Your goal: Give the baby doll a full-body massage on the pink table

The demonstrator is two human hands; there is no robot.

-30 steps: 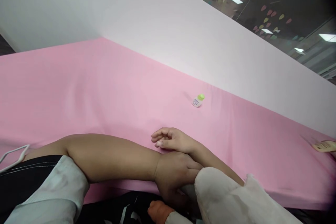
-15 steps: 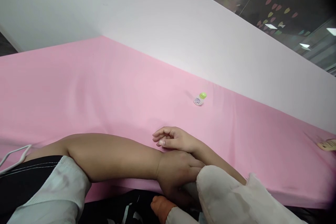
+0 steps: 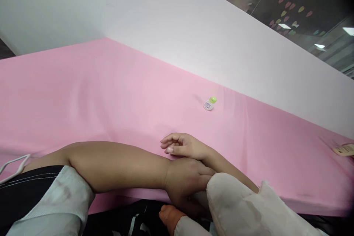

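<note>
From the left, my left hand (image 3: 189, 182) reaches across my lap with its fingers wrapped over the edge of an off-white plush toy (image 3: 235, 202). A stubby orange part (image 3: 170, 217) sticks out below that hand; part of the toy lies behind my fingers. Just above, my right hand (image 3: 185, 145) rests on the pink cloth with loosely bent fingers, thumb apart, holding nothing. Its forearm passes behind the toy. Beyond the right hand stands a small white bottle with a green cap (image 3: 210, 104), touched by neither hand.
Pink cloth (image 3: 143, 81) covers the table. White partition panels (image 3: 179, 29) rise along its back. At the right edge lies a tan, printed object (image 3: 344, 150), cut off by the frame. A white loop (image 3: 16, 169) shows beside my left arm.
The whole view has shifted very slightly. Both hands, the plush toy and the bottle keep their places.
</note>
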